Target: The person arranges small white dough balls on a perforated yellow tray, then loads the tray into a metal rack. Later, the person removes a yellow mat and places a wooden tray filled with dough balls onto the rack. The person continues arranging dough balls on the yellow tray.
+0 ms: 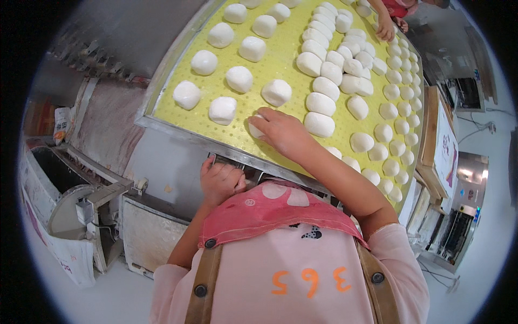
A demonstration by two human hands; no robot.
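Fingers of my right hand (281,131) curl over a white dough ball (255,128) on the yellow mesh tray (178,121), close to its near edge. The ball is partly hidden under the fingers. Just beyond lie a dough ball (223,110) to the left and another dough ball (277,92), both floured. My left hand (221,178) is below the tray's metal rim (202,139), its fingers curled in. A metal bracket (214,157) is beside that hand; whether the fingers grip it cannot be told.
Touching dough pieces form a long row (320,102) at mid-tray, beside a heap (356,56). Smaller dough balls (391,92) stand in lines at right. Another person's hand (385,28) reaches over the far right. A wooden box (429,141) adjoins the right side; machinery (97,198) stands at left.
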